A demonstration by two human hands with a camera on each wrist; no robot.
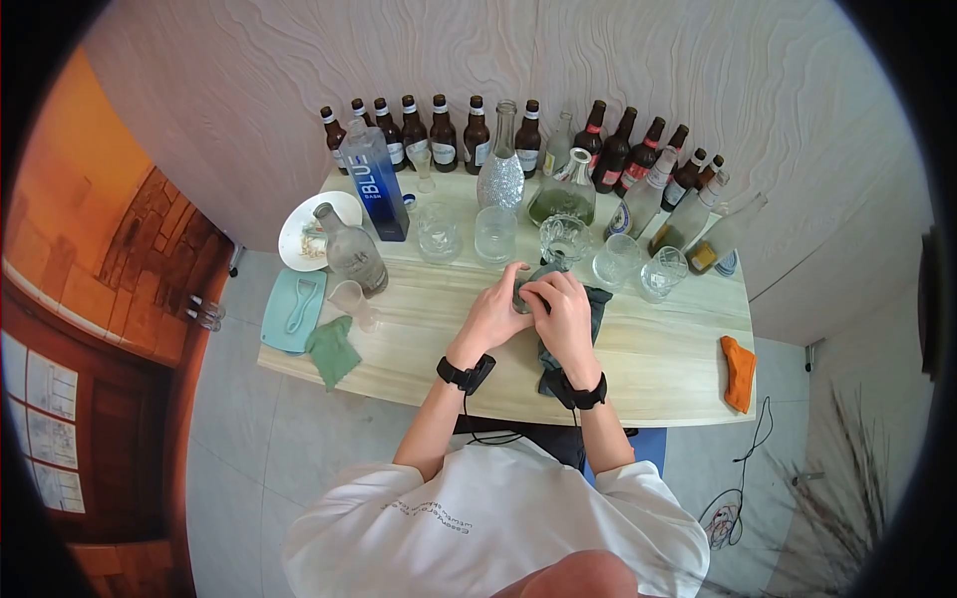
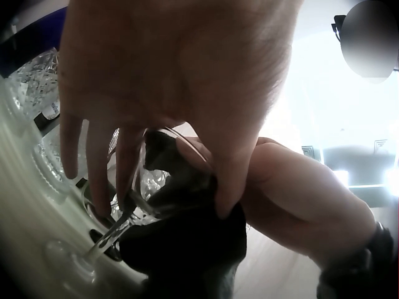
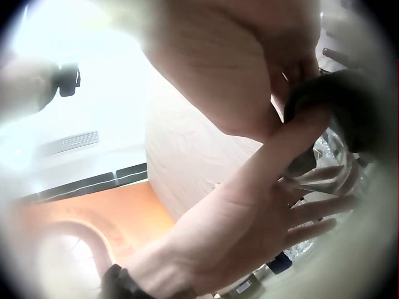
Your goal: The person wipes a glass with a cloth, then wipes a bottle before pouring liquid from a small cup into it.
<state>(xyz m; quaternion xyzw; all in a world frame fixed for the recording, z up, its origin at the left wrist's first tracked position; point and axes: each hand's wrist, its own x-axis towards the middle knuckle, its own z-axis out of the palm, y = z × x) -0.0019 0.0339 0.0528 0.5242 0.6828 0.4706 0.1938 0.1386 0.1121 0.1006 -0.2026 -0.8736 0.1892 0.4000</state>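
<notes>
Over the middle of the table my left hand (image 1: 492, 313) grips a clear stemmed glass (image 2: 112, 235) by its bowl. The stem and round foot point down and left in the left wrist view. My right hand (image 1: 564, 317) pinches a dark grey-green cloth (image 1: 599, 303), pushed into the mouth of the glass. The rest of the cloth (image 2: 187, 255) hangs below the hands. In the right wrist view my left hand (image 3: 249, 221) wraps the bowl from below, fingers spread. My right fingertips are partly hidden by the cloth.
Several glasses (image 1: 495, 234) stand just beyond the hands, with a decanter of green liquid (image 1: 561, 204) and rows of bottles (image 1: 443, 135) behind. At left are a blue bottle (image 1: 376, 189), a white plate (image 1: 289, 239), a teal board (image 1: 279, 324) and a green cloth (image 1: 334, 352). An orange cloth (image 1: 738, 374) lies right.
</notes>
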